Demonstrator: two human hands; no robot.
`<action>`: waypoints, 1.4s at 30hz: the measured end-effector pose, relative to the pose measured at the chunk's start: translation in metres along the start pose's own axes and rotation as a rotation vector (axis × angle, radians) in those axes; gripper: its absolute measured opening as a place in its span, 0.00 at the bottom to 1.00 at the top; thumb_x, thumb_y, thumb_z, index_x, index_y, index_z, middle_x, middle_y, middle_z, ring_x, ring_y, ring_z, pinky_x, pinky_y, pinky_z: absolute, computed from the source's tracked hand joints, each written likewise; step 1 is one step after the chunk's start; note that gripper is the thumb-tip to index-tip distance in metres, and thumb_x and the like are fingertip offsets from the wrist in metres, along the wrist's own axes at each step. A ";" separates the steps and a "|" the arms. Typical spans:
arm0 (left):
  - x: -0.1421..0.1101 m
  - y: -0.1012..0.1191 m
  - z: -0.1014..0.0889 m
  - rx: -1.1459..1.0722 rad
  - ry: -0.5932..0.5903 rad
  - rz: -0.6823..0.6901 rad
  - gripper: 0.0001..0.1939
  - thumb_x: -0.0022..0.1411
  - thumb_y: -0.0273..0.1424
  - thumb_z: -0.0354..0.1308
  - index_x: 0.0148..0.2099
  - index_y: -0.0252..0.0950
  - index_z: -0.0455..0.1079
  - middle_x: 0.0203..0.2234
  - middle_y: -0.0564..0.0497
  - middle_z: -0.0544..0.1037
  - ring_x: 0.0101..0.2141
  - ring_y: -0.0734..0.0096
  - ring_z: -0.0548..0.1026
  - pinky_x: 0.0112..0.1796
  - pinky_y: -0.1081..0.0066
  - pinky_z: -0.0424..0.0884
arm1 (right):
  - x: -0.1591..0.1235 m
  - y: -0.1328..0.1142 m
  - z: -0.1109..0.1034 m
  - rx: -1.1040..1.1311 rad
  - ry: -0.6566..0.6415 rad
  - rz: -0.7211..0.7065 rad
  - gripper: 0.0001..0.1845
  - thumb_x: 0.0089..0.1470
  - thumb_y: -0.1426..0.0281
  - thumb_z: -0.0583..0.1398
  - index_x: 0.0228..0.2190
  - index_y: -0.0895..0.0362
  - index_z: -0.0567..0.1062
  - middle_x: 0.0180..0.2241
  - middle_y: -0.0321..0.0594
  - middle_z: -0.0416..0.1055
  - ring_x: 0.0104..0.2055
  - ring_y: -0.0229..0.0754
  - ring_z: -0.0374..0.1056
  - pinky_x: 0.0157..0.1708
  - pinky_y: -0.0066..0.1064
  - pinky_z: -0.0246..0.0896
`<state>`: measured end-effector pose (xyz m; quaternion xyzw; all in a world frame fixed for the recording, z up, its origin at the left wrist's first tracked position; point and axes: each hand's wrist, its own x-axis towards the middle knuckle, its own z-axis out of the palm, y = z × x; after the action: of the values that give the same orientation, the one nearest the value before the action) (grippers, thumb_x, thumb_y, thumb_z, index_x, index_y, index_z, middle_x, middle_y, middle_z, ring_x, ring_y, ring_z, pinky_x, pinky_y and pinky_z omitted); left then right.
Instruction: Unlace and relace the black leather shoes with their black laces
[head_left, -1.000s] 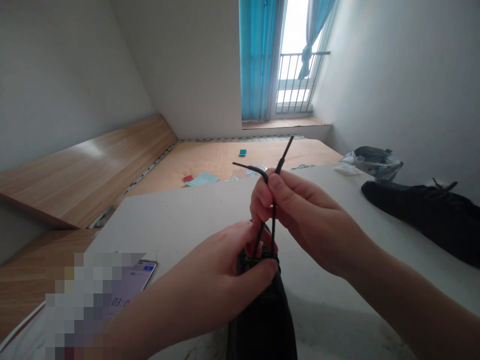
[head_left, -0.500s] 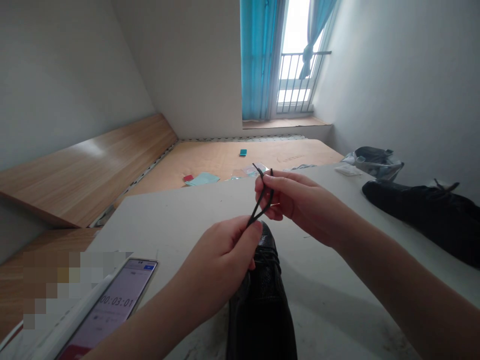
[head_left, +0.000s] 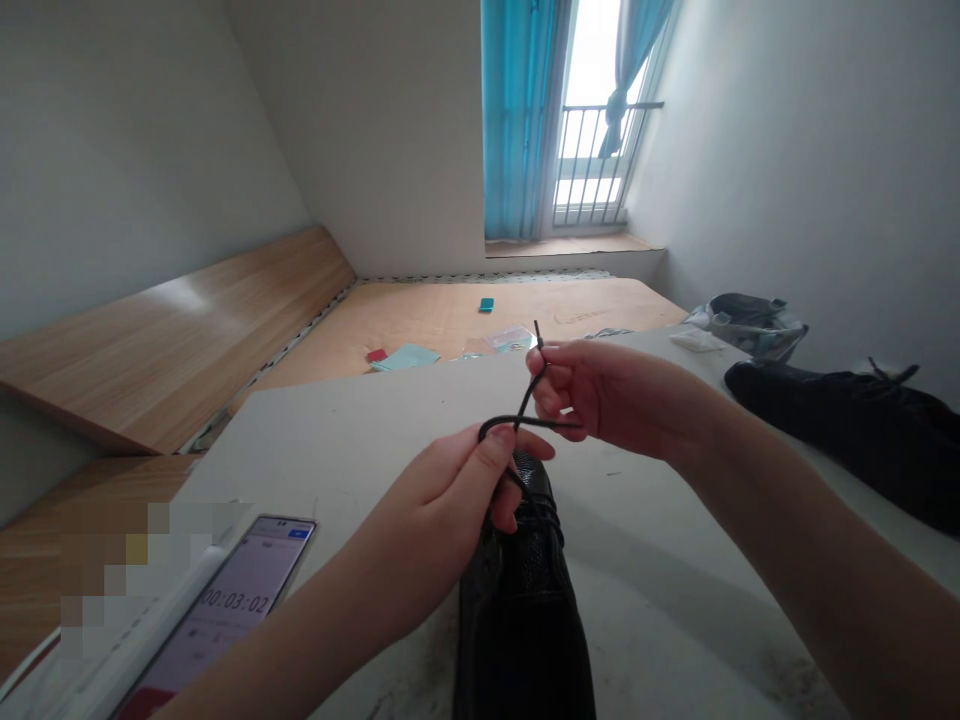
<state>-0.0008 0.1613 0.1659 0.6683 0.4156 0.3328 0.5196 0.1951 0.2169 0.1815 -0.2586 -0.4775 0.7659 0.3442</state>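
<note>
The black shoelace has shifted into a crossing between the hands, with the right hand pinching one strand and the left hand gripping the other, just above the black leather shoe.

Black leather shoe on white tabletop | black lace, two strands crossed above shoe | left hand pinching one strand | right hand pinching other | phone reading 00:03:02, lower left | second black shoe, far right
</note>
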 end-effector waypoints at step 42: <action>-0.019 0.023 -0.015 0.346 -0.083 0.170 0.17 0.71 0.38 0.45 0.36 0.43 0.74 0.39 0.58 0.77 0.44 0.70 0.73 0.48 0.74 0.64 | -0.011 -0.005 0.007 -0.622 -0.283 0.105 0.12 0.58 0.62 0.60 0.32 0.60 0.69 0.30 0.36 0.67 0.30 0.33 0.61 0.27 0.25 0.57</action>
<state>-0.0170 0.1480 0.1913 0.7933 0.3870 0.2712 0.3839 0.1987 0.2062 0.1898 -0.2666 -0.7171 0.6286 0.1397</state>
